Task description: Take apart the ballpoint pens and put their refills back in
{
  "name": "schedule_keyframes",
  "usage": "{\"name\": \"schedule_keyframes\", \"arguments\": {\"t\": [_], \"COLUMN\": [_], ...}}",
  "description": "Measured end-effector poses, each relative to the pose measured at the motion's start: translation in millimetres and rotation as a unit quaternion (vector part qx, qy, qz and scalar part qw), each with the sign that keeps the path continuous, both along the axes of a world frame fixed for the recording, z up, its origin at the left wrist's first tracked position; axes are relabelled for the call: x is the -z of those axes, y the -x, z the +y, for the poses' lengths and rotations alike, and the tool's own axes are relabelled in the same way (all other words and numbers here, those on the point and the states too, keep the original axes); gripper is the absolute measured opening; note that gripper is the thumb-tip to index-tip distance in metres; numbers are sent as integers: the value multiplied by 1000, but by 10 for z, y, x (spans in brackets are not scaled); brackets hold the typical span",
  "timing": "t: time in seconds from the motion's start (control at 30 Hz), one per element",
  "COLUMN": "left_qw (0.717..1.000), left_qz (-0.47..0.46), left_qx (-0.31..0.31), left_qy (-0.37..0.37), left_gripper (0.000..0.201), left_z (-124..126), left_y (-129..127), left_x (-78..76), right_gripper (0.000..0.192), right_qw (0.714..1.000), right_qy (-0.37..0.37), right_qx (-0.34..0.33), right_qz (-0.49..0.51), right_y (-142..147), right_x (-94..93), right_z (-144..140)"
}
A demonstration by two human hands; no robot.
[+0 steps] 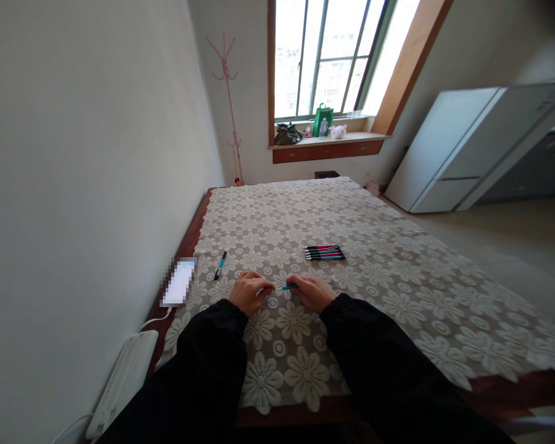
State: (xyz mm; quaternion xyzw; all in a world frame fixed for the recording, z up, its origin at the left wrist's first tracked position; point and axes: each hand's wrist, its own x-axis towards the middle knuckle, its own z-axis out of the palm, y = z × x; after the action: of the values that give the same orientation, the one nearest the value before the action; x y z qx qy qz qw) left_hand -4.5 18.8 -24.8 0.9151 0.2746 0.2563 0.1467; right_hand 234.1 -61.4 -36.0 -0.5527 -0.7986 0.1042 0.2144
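The bench [398, 296] stands with its left edge against the wall [74, 154], a lace cloth [305, 209] spread over it; both hands rest on the cloth near the front edge, the left hand [248, 292] just left of the right hand [315, 291], with a pen [290, 287] held between them; a single pen [221, 264] lies to the left of the hands and slightly behind; a row of pens [324, 252] lies behind the right hand, apart from it; a phone [179, 283] lies at the left edge, beside the wall; behind the bench runs a windowsill [351, 137] carrying bags [322, 119]; a coat stand [231, 105] stands in the far left corner; a cabinet [467, 142] stands to the right, well apart.
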Motion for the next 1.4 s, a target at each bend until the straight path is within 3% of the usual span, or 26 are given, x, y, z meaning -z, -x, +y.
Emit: {"name": "schedule_keyframes", "arguments": {"t": [0.33, 0.5, 0.83, 1.0, 1.1, 1.27, 1.4], "left_qw": [1000, 1000, 1000, 999, 998, 993, 990], "left_qz": [6, -7, -26, -34, -40, 4, 49], "left_qx": [27, 14, -11, -12, -47, -120, -132], "left_qy": [1, 5, -1, 19, 12, 2, 20], "left_gripper": [14, 14, 14, 34, 44, 38, 17], "left_z": [-45, -35, -54, -14, 35, 95, 111], "left_y": [-18, -15, -28, -5, 38, 97, 86], "left_x": [-78, -58, -17, -52, -86, -61, -7], "right_gripper": [21, 19, 27, 27, 28, 27, 26], "right_qw": [1000, 1000, 999, 1000, 999, 998, 997], "right_qy": [-1, -24, 3, -2, -2, 7, 13], "right_qx": [-5, -13, -10, 13, 36, 59, 67], "right_qz": [6, 2, -45, -19, -7, -11, -24], "right_y": [26, 47, 174, 185, 169, 138, 130], "right_x": [-58, -100, -102, -124, -132, -104, -85], "right_z": [-10, -29, -62, -65, -61, -47, -42]}}
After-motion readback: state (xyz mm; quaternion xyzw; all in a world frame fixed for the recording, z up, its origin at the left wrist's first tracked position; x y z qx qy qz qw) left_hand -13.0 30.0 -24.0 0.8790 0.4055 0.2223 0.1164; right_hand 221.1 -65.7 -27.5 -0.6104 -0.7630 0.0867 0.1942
